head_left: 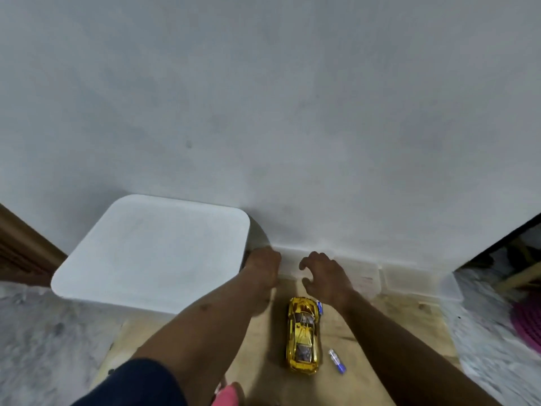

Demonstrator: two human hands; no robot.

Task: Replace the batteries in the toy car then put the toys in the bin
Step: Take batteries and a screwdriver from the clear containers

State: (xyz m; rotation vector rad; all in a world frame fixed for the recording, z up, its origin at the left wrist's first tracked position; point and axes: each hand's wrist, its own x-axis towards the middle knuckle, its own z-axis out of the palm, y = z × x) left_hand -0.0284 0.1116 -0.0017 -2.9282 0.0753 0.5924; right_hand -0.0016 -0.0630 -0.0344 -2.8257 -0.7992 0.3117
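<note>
The toy car [304, 335], a shiny gold one, sits on its wheels near the middle of the wooden board [377, 323], nose toward the wall [292, 112]. A blue and silver battery [337, 361] lies loose just beside the car's rear right corner. Another small blue piece [320, 307] touches its front right corner, perhaps a second battery, though I can't be sure.

Both hands reach past the car to the board's far edge, near each other but not touching. The right hand [323, 275] hovers with fingers loosely curled, holding nothing I can see. The left hand [263, 268] is just beside the right corner of the white bin [117, 297]. Its fingers are hidden, so I cannot tell whether it grips anything.

To my eye the battery step is in hand: cells out, the car not yet lifted. Next, I'd judge, the car must be picked up and turned over to reach its compartment, with the cells seated the right way round.
</note>
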